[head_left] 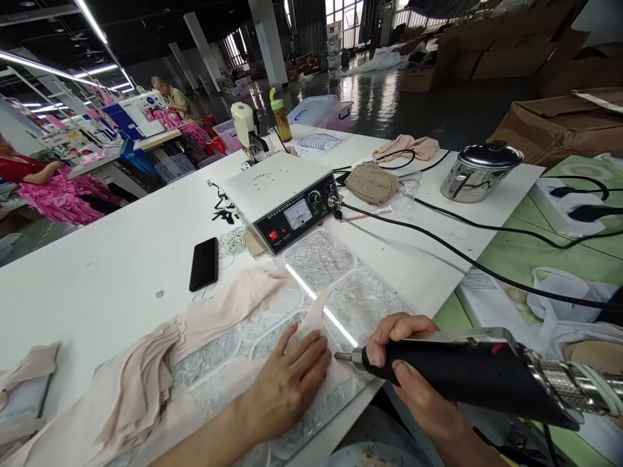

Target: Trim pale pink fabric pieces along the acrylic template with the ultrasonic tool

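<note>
My left hand (294, 383) lies flat, palm down, pressing a thin pale pink fabric piece (316, 314) onto a clear patterned template board (370, 295). In my right hand (413, 370) is a black hand-held tool with a metal tip (452, 376), held nearly level. Its tip points left and ends close beside the fingers of my left hand, over the fabric; whether it touches the cloth I cannot tell. A layered stack of the same pink fabric (146, 383) lies to the left, partly over the board.
A control box (296, 214) with a dial stands behind the board, a black cable (418, 230) running right. Nearby are a phone (204, 264), tan card pieces (372, 183), a lidded steel mug (479, 172), and a bottle (281, 118). A person (172, 97) sits at a sewing machine.
</note>
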Demonstrator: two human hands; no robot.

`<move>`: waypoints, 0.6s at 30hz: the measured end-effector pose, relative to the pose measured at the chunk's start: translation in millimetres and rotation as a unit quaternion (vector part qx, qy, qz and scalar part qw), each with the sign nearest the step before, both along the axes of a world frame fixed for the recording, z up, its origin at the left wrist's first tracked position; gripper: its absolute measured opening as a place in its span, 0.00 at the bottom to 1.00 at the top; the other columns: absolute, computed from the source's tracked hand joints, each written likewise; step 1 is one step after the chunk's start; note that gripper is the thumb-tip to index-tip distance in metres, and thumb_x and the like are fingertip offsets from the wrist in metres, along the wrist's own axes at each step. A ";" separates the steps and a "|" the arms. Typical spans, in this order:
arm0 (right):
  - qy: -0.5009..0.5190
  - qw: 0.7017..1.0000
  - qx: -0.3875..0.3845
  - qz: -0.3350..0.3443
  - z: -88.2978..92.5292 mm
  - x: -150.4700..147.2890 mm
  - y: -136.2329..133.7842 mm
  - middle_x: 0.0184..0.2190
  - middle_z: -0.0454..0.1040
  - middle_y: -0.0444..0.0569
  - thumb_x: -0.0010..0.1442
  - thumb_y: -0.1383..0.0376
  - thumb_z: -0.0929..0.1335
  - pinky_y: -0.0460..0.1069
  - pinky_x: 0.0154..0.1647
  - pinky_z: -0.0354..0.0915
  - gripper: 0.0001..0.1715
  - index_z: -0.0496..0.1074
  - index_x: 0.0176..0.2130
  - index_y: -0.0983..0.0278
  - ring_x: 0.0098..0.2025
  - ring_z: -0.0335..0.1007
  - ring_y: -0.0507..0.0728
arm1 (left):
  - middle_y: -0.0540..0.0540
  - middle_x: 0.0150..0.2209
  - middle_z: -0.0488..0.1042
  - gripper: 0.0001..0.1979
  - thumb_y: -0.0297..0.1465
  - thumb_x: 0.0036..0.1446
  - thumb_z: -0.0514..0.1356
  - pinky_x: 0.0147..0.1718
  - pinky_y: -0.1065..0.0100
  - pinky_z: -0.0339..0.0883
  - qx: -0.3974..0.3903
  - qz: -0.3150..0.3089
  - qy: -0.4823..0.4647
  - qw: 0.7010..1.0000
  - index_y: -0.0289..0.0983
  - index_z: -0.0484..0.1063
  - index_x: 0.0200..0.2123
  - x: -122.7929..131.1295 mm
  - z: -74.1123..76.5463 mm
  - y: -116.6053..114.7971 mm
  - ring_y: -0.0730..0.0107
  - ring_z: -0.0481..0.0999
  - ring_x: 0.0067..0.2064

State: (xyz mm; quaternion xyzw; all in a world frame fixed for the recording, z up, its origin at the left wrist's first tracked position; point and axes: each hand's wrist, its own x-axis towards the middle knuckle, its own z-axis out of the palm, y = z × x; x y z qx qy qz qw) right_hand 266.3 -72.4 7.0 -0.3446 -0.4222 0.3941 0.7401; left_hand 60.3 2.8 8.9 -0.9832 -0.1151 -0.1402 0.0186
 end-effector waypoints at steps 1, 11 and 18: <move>-0.003 1.000 0.000 0.001 0.9 0.3 -0.3 0.34 0.63 0.44 0.61 0.63 0.65 0.52 0.32 0.67 0.06 0.62 0.40 0.58 0.29 0.65 0.51 | 0.38 0.52 0.74 0.13 0.23 0.67 0.49 0.63 0.46 0.53 -0.002 0.003 -0.002 1.000 0.29 0.69 0.51 0.0 -0.6 -0.4 0.58 0.69 0.59; 0.002 0.999 0.014 -0.050 2.8 -3.1 12.9 0.33 0.65 0.44 0.61 0.63 0.66 0.51 0.32 0.68 0.07 0.63 0.40 0.58 0.29 0.66 0.51 | 0.35 0.54 0.72 0.16 0.23 0.67 0.47 0.61 0.42 0.55 -0.008 0.014 0.020 1.000 0.31 0.69 0.53 -4.6 -5.8 -2.3 0.55 0.66 0.61; -0.005 0.999 0.022 -0.049 3.4 -6.3 20.5 0.32 0.65 0.44 0.61 0.63 0.66 0.51 0.33 0.68 0.06 0.64 0.40 0.58 0.30 0.66 0.51 | 0.36 0.55 0.71 0.15 0.24 0.67 0.49 0.61 0.43 0.54 -0.009 0.010 0.019 1.000 0.31 0.69 0.53 -3.9 -2.9 -2.2 0.54 0.66 0.61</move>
